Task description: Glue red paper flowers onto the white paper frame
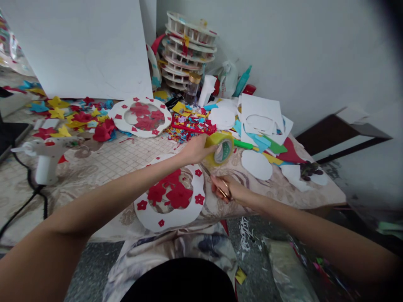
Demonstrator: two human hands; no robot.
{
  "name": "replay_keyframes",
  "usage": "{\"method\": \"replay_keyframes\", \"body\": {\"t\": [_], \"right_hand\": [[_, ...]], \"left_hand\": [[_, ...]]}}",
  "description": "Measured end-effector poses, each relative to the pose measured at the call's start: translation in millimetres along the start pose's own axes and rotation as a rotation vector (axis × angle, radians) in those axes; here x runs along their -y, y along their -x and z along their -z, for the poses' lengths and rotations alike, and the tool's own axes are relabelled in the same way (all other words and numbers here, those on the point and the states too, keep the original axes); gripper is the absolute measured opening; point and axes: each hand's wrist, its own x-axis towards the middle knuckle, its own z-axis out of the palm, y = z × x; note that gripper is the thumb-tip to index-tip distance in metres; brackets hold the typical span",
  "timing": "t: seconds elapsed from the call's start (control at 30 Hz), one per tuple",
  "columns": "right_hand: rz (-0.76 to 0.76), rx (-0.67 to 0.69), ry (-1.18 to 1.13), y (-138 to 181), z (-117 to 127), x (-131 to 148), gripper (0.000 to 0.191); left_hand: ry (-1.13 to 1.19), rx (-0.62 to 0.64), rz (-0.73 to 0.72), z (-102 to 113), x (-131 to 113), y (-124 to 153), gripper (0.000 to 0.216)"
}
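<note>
My left hand [197, 149] is closed on a roll of yellow packing tape [215, 139] with a green-and-white core, held up over the table. Just below and to the right, my right hand [227, 189] grips scissors [224, 191] by their coppery handles. The blades point up toward the roll and are hard to make out. Under my left forearm lies a white wavy-edged paper ring [185, 218] with small red flowers on its border and big red flowers [179, 193] in its middle.
Behind stands a similar white ring [119, 121]. A white glue gun [47, 161] with a black cord is at left. Paper stars and flowers [83, 117], red scraps [190, 126], white ovals [256, 164] and cut sheets [261, 107] cover the table. A tiered white structure [189, 52] rises at the back.
</note>
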Motion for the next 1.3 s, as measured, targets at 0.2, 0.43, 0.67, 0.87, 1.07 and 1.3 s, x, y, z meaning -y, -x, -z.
{"method": "replay_keyframes", "body": {"t": [0.2,0.43,0.67,0.87,1.07,1.3], "right_hand": [[-0.064,0.038,-0.023,0,4,5,0.061],[-0.045,0.01,-0.011,-10,5,5,0.058],[-0.062,0.041,-0.051,-10,8,3,0.061],[-0.104,0.026,-0.076,-8,8,9,0.061],[-0.067,0.037,-0.043,-10,10,5,0.061],[-0.01,0.036,0.021,-10,12,5,0.062]], "left_hand": [[0.006,0.009,0.047,0,2,1,0.037],[0.013,0.0,0.064,0,3,2,0.042],[0.122,-0.003,0.109,0,6,3,0.034],[0.211,0.04,0.19,1,7,4,0.028],[0.312,0.074,0.265,-2,13,1,0.029],[0.353,0.077,0.263,-4,17,0,0.028]]}}
